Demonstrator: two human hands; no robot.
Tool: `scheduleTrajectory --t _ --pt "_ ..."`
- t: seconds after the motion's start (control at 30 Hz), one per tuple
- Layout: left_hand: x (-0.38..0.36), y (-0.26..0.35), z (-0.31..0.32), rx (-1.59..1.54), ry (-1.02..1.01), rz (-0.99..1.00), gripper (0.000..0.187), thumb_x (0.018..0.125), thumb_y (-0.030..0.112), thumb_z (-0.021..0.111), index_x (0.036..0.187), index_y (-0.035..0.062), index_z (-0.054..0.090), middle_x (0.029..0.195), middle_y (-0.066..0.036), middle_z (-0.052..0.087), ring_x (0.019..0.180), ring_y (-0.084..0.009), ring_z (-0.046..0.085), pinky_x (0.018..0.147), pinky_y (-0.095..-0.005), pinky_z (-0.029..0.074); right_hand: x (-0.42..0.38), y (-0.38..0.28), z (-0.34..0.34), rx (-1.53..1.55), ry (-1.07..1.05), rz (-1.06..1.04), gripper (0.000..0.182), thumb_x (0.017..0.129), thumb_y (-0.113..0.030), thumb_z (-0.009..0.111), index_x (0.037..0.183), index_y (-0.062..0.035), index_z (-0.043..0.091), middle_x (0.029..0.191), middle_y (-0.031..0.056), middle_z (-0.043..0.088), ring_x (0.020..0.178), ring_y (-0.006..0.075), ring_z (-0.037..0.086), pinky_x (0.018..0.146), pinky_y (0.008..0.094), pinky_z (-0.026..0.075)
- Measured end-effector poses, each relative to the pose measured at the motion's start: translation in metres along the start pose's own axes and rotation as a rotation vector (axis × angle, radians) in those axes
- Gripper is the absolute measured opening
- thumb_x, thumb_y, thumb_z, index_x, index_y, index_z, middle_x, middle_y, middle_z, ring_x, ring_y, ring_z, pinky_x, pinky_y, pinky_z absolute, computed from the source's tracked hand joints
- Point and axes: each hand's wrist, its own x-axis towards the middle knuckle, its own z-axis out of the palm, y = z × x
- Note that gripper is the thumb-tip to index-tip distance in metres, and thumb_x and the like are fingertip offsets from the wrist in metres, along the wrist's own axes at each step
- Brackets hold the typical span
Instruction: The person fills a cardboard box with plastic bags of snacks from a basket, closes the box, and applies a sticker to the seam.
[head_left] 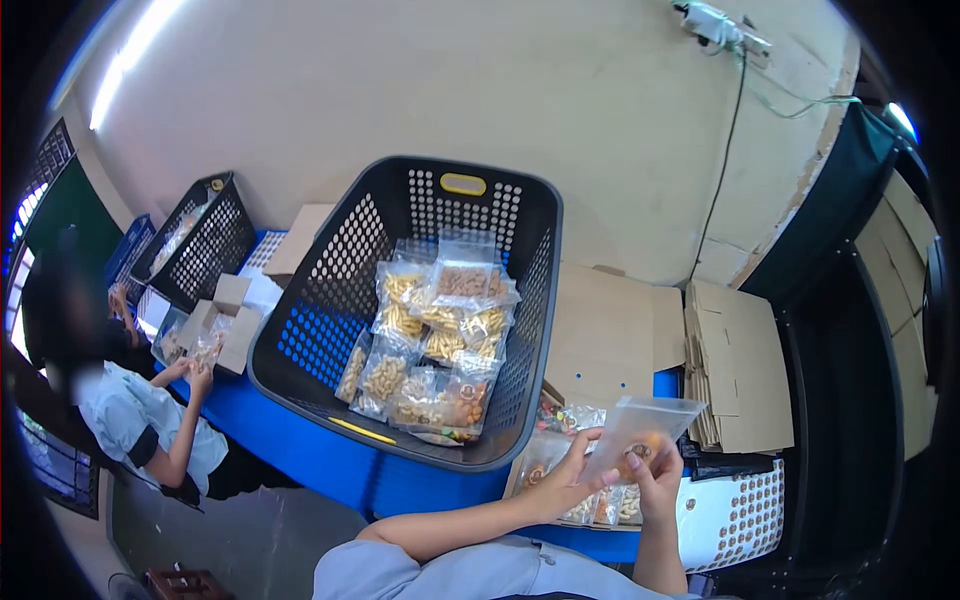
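The clear pouch (pixel 667 412) is held at a slant in front of the torso, above the near edge of the blue table (pixel 425 488). Both hands are closed on it: the left hand (pixel 572 480) grips its left side, and the right hand (pixel 656 472) grips its right side, with the thumb near a round sticker (pixel 640 452) on the front face. The contents of the pouch cannot be determined.

Directly below the hands, filled pouches (pixel 541 455) lie grouped on the table side. To their right is a white sheet (pixel 738 515) bearing rows of round stickers. Behind the sheet stands a stack of flattened cardboard (pixel 740 360).

To the left of the hands, a large black basket (pixel 537 300) with perforated walls contains packed pouches (pixel 470 283) of yellow, brown and pale pieces.

At far left, another person (pixel 155 425) holds a small bag beside an open carton (pixel 238 335). A second perforated basket (pixel 228 230) stands beyond it, against the beige wall (pixel 600 110).
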Motion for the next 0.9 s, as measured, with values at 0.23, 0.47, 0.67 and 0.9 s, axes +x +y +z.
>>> scheduleTrajectory --t 0.23,0.47,0.67,0.9 --pt "0.017 -0.1 -0.036 -0.02 -0.036 -0.12 0.035 0.097 0.024 0.054 0.122 0.0 0.049 0.113 -0.008 0.057 0.109 -0.013 0.052 0.095 -0.0301 0.041 -0.029 0.076 0.0 0.086 0.059 0.3 0.02 0.092 -0.009 0.059 0.109 0.0 0.055 0.102 0.0043 0.061 0.095 0.0103 0.057 0.085 0.0244 0.045" --pt "0.019 -0.094 -0.049 0.131 0.203 -0.088 0.031 0.1 0.026 0.048 0.116 0.0007 0.054 0.106 -0.005 0.061 0.102 -0.0098 0.056 0.089 -0.0275 0.045 -0.021 0.104 0.009 0.119 0.046 0.415 0.026 0.096 -0.015 0.051 0.118 -0.0001 0.053 0.107 0.0034 0.06 0.098 0.0098 0.055 0.088 0.0244 0.043" --pt "0.019 -0.097 -0.06 0.127 0.138 -0.114 0.024 0.098 0.022 0.053 0.106 0.0001 0.057 0.094 -0.004 0.063 0.092 -0.0086 0.058 0.082 -0.0257 0.047 -0.014 0.102 0.015 0.108 -0.008 0.415 0.022 0.098 -0.019 0.051 0.107 -0.0006 0.058 0.097 0.0032 0.062 0.089 0.0087 0.056 0.082 0.0248 0.043" --pt "0.019 -0.094 -0.051 0.14 0.26 -0.126 0.02 0.095 0.018 0.058 0.098 -0.0011 0.061 0.086 -0.003 0.064 0.082 -0.007 0.059 0.073 -0.024 0.047 -0.01 0.092 0.019 0.082 0.007 0.366 0.025 0.098 -0.023 0.052 0.106 -0.0006 0.06 0.092 0.0028 0.063 0.085 0.0074 0.056 0.078 0.0233 0.044"
